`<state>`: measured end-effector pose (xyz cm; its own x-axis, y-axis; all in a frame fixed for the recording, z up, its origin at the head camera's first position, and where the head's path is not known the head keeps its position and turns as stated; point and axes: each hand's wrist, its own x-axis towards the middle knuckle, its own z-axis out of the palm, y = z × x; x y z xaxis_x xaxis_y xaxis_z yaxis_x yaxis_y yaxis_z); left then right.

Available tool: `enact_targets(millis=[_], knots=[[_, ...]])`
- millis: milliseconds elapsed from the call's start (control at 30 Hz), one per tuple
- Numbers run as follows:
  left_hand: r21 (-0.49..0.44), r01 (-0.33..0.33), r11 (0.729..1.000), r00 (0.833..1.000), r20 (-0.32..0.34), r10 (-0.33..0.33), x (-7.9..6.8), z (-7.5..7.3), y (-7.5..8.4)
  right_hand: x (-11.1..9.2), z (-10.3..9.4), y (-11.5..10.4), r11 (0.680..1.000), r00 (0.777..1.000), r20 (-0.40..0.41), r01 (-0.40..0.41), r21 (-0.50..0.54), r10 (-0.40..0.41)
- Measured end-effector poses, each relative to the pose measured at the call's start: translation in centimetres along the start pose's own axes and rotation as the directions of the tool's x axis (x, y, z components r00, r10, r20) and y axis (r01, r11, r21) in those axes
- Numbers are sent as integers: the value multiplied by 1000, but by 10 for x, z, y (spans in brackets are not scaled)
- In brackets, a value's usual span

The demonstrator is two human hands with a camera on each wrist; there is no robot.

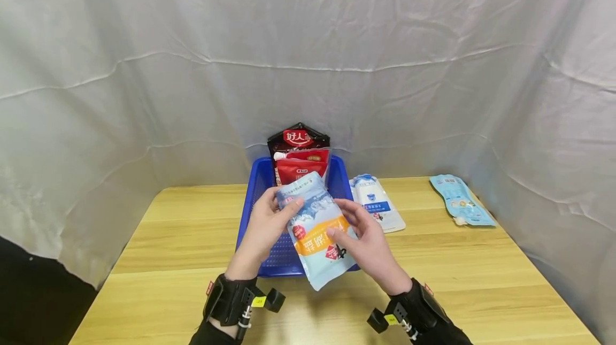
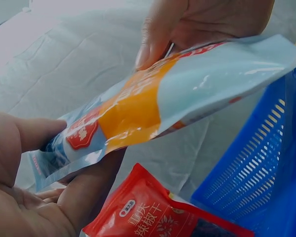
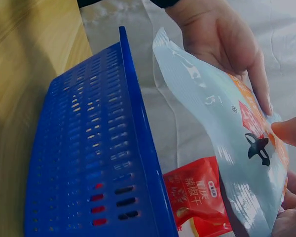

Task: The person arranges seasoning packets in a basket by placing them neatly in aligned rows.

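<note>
Starting left on the tabletop (image 1: 168, 232): find blue basket (image 1: 282, 259) at middle of far edge. Above its left side, see left hand (image 1: 264, 222) pinching salt pouch (image 1: 315, 227) by its left edge near the far end, thumb on face, fingers underneath. Up off the tabletop, tilted, over the basket, near end reaching past the near rim. In the basket's far end, note black bag (image 1: 298, 137) standing behind apparently two red bags (image 1: 300, 170). Further right, see right hand (image 1: 368, 240) gripping the pouch's right edge about midway, thumb on face, fingers behind. No wide grip on either side.

Beyond the basket's right rim, near far edge of tabletop: white pouch (image 1: 377, 203), lying flat. Can't tell if touching the rim. At far right corner: light-blue spouted pouch (image 1: 463, 201), flat, cap toward near edge.

Handling, judging by the bulge: fairly heavy for its size, soft, fill likely to shift. Probably slick film. Best held two-handed on both long edges, with palm or fingers under the bulge. Avoid hanging it from one thin sealed corner; not very fragile otherwise.
</note>
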<state>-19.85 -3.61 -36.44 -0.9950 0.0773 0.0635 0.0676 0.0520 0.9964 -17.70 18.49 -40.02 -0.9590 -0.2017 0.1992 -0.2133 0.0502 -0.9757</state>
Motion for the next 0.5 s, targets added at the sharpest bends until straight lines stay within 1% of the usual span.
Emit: enact_targets(millis=[100,200,267,367,500], knots=[[-36,0,999,1000,-25,-1,0,2,1,0,-1,0,1000,999,-30,15,7,-15],[-86,-9,996,999,-45,5,-1,3,2,-1,-1,1,999,996,-87,21,27,-19],[-115,-17,993,998,-64,9,-1,3,3,-2,0,2,998,992,-128,32,58,-24],[-133,-29,991,994,-104,16,-2,4,4,-2,2,3,991,984,-177,49,121,-27],[-167,-53,984,989,-147,28,-3,6,5,-2,5,4,980,974,-226,27,195,18]])
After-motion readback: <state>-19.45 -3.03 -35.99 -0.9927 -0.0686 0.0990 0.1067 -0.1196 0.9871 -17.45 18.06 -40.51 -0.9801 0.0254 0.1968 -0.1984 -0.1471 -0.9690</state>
